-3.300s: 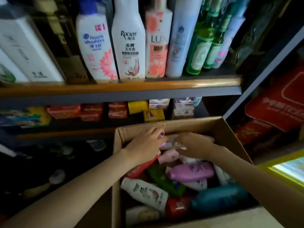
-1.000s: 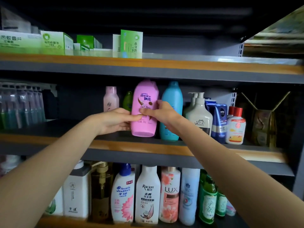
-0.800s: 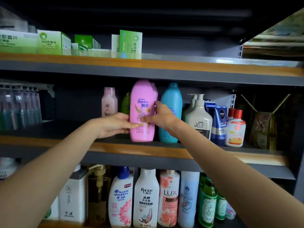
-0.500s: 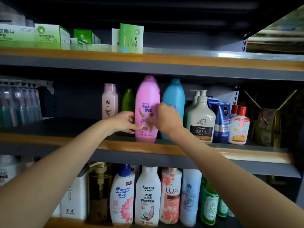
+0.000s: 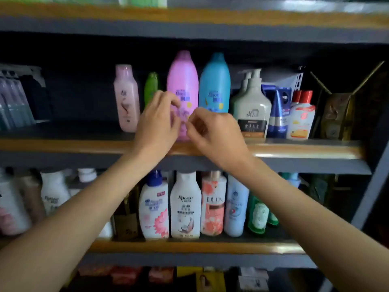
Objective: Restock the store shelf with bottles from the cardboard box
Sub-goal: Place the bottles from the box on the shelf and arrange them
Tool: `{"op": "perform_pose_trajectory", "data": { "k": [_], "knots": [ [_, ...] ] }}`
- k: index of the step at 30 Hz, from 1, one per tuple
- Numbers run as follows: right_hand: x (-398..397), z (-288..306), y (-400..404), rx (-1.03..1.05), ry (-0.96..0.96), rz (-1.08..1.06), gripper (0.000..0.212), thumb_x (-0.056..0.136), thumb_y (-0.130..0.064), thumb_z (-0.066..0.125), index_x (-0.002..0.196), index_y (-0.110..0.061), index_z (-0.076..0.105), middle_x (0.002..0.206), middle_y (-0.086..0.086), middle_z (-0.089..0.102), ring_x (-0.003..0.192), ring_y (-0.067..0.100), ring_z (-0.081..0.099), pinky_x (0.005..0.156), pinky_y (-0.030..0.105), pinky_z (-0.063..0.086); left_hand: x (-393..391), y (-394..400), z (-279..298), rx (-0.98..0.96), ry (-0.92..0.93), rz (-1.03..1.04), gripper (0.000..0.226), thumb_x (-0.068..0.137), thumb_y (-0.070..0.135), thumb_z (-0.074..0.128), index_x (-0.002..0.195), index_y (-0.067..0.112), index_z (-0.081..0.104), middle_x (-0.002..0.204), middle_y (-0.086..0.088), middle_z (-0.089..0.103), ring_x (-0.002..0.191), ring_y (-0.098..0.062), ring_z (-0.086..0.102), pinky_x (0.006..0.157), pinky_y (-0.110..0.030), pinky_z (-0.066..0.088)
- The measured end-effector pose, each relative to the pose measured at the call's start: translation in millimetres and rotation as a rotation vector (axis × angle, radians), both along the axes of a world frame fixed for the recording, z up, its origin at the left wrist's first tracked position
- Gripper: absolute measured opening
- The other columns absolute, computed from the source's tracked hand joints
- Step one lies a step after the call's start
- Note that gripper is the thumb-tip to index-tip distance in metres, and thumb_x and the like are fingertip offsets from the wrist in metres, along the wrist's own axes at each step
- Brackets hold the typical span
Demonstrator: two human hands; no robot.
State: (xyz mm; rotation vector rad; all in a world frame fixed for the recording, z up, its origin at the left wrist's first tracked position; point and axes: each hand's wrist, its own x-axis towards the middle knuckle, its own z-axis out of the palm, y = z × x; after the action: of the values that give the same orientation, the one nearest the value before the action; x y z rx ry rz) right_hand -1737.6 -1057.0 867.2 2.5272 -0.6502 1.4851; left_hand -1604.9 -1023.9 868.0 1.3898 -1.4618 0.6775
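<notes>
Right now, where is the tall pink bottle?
The tall pink bottle stands upright on the middle shelf, between the green bottle and blue bottle.

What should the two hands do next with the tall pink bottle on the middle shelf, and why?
Probably draw both hands back toward the box for another bottle. The pink bottle stands upright on the shelf beside the blue bottle, and the left hand and right hand hang before it with loosely curled fingers, seemingly gripping nothing.
</notes>
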Motion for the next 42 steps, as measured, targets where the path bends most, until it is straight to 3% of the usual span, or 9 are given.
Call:
{"op": "perform_pose_trajectory", "data": {
  "k": [7, 15, 21, 25, 28, 33, 37, 40, 42],
  "knots": [
    [-90, -142, 24, 0.207, 0.289, 0.128, 0.024, 0.085, -0.025, 0.046, 0.083, -0.007, 0.061, 0.062, 0.006, 0.065, 0.056, 0.029, 0.063, 0.052, 0.037, 0.051, -74, 39, -161, 0.382, -0.199, -0.355, 0.032, 0.072, 0.010, 0.037, 0.094, -0.006, 0.055, 0.100, -0.022, 0.056, 0.091, -0.032, 0.053, 0.074, -0.034, 0.040],
    [-166, -338, 62, 1.060, 1.115, -0.195, 0.027, 0.095, -0.025, 0.046, 0.109, -0.010, 0.063, 0.111, 0.011, 0.064, 0.104, 0.028, 0.058, 0.083, 0.029, 0.043, -113, 97, -359, 1.364, -0.427, -0.491, 0.041, 0.093, 0.011, 0.042, 0.134, 0.013, 0.042, 0.141, -0.003, 0.038, 0.131, -0.020, 0.037, 0.099, -0.030, 0.033],
    [-144, -422, 85, 1.234, 1.262, 0.007, 0.025, 0.089, -0.027, 0.057, 0.107, -0.009, 0.064, 0.113, 0.005, 0.063, 0.100, 0.018, 0.057, 0.080, 0.025, 0.041, -96, 130, -402, 1.518, -0.331, -0.335, 0.033, 0.092, 0.013, 0.042, 0.125, 0.013, 0.047, 0.127, -0.003, 0.048, 0.112, -0.024, 0.052, 0.085, -0.036, 0.043],
    [-128, -470, 101, 1.351, 1.431, 0.007, 0.058, 0.080, -0.043, 0.068, 0.123, -0.008, 0.052, 0.120, 0.006, 0.059, 0.106, 0.021, 0.058, 0.090, 0.031, 0.050, -80, 156, -421, 1.599, -0.244, -0.272, 0.029, 0.092, 0.018, 0.047, 0.120, 0.016, 0.049, 0.121, -0.002, 0.049, 0.104, -0.024, 0.057, 0.080, -0.034, 0.042],
    [-109, -481, 112, 1.129, 1.572, -0.050, 0.079, 0.075, -0.043, 0.073, 0.135, -0.003, 0.040, 0.131, 0.011, 0.049, 0.114, 0.026, 0.054, 0.090, 0.033, 0.048, -76, 171, -427, 1.646, -0.128, -0.296, 0.029, 0.093, 0.016, 0.046, 0.121, 0.015, 0.050, 0.124, -0.002, 0.048, 0.105, -0.022, 0.057, 0.084, -0.035, 0.046],
    [-93, -472, 117, 1.263, 1.574, -0.090, 0.058, 0.077, -0.030, 0.071, 0.126, -0.007, 0.049, 0.120, 0.009, 0.056, 0.107, 0.024, 0.057, 0.086, 0.032, 0.049, -72, 178, -422, 1.632, -0.084, -0.282, 0.027, 0.092, 0.016, 0.047, 0.118, 0.014, 0.051, 0.121, -0.002, 0.049, 0.104, -0.023, 0.057, 0.086, -0.036, 0.046],
    [-104, -404, 89, 1.791, 1.255, 0.084, 0.029, 0.082, -0.018, 0.067, 0.108, -0.014, 0.056, 0.101, 0.007, 0.065, 0.080, 0.015, 0.065, 0.066, 0.023, 0.055, -64, 166, -400, 1.617, 0.270, -0.261, 0.023, 0.092, 0.015, 0.052, 0.114, 0.012, 0.055, 0.112, -0.001, 0.057, 0.103, -0.018, 0.058, 0.090, -0.031, 0.048],
    [-107, -334, 76, 2.016, 0.872, 0.216, 0.018, 0.090, -0.018, 0.060, 0.107, -0.016, 0.056, 0.091, 0.000, 0.067, 0.070, 0.008, 0.067, 0.057, 0.019, 0.055, -65, 155, -360, 1.513, 1.132, -0.405, 0.019, 0.091, 0.016, 0.058, 0.110, 0.014, 0.057, 0.103, -0.001, 0.062, 0.089, -0.014, 0.063, 0.076, -0.026, 0.051],
    [-103, -300, 70, 1.950, 0.666, 0.296, 0.007, 0.091, -0.019, 0.056, 0.097, -0.020, 0.060, 0.086, -0.003, 0.069, 0.069, 0.007, 0.068, 0.061, 0.019, 0.056, -63, 146, -329, 1.312, 1.418, -0.569, 0.013, 0.089, 0.012, 0.059, 0.101, 0.019, 0.061, 0.093, -0.002, 0.069, 0.078, -0.011, 0.065, 0.066, -0.020, 0.050]
  ]
}}
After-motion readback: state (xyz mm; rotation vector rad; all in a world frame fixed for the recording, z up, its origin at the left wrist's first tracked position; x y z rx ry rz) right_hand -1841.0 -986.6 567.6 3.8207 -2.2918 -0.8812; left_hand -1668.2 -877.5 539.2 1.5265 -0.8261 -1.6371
